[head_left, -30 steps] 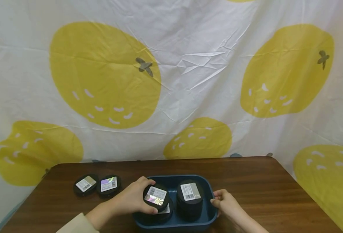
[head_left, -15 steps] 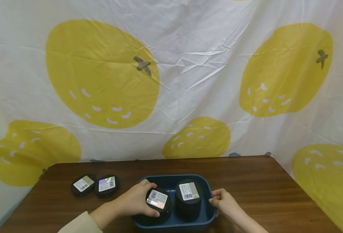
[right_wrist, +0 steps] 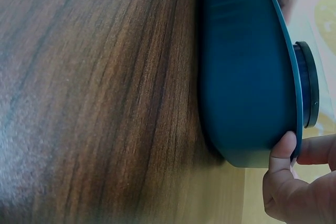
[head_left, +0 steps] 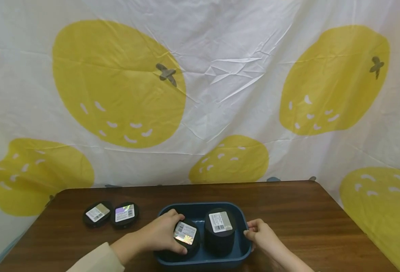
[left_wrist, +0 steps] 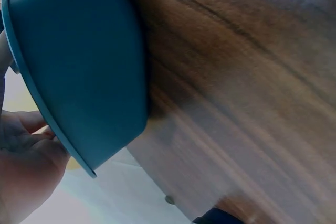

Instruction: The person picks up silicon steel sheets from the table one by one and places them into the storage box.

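Note:
A dark blue plastic basin (head_left: pixel 203 264) stands near the front of the table. My left hand (head_left: pixel 160 235) grips a round black container with a white label (head_left: pixel 187 233) inside the basin's left half. Whatever lies under that container is hidden. On the right side of the basin stands a taller black stack (head_left: pixel 220 236), its top labelled. My right hand (head_left: pixel 263 236) pinches the basin's right rim, thumb outside the wall, as the right wrist view shows on the basin (right_wrist: pixel 247 72). The left wrist view shows the outer wall of the basin (left_wrist: pixel 79 61).
Two more flat black containers with labels, one on the left (head_left: pixel 98 214) and one beside it (head_left: pixel 124 215), lie on the wooden table (head_left: pixel 298 207) left of the basin. A white cloth with yellow fruit prints (head_left: pixel 230 98) hangs behind the table.
My left hand has moved slightly right and down with the container, covering the labelled one that showed below it. My right hand stays on the rim.

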Tool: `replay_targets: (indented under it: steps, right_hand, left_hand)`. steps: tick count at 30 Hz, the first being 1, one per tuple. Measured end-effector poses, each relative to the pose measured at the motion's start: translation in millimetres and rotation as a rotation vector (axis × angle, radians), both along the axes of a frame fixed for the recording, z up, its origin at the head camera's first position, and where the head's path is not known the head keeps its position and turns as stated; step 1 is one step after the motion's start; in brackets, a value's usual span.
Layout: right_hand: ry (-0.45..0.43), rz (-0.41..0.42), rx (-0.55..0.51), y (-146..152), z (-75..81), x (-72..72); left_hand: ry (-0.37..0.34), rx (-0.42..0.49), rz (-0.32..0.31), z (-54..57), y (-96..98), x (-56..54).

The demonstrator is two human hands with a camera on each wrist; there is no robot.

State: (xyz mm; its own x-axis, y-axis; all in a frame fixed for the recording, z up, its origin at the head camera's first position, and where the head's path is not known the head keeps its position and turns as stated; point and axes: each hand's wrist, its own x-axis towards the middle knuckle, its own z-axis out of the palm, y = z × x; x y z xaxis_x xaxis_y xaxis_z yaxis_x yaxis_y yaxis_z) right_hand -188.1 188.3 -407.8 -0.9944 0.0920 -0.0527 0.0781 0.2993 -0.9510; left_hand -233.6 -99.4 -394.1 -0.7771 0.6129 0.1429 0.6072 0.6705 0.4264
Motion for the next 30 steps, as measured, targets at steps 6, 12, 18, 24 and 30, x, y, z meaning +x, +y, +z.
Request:
replay_targets:
  steps: [6,12,18,24,30]
  right_hand:
    - [0.001,0.005,-0.001,0.2,0.5,-0.3]
    - [-0.001,0.020,-0.002,-0.8,-0.3,0.7]
    - [-0.007,0.019,-0.006,-1.3,1.0,1.7]
    - [-0.003,-0.004,0.002,-1.8,3.4,0.5]
    - [-0.003,-0.004,0.007,-1.4,1.5,0.0]
  left_hand:
    - [-0.034,-0.046,0.001,3.7,4.5,-2.5]
    - [-0.073,-0.086,-0.006,1.5,5.5,-3.2]
    - [-0.082,-0.102,-0.007,1.6,5.9,-2.5]
    - [-0.067,-0.129,-0.004,5.4,9.3,-2.7]
    - [-0.081,-0.142,0.011,6.2,9.3,-0.7]
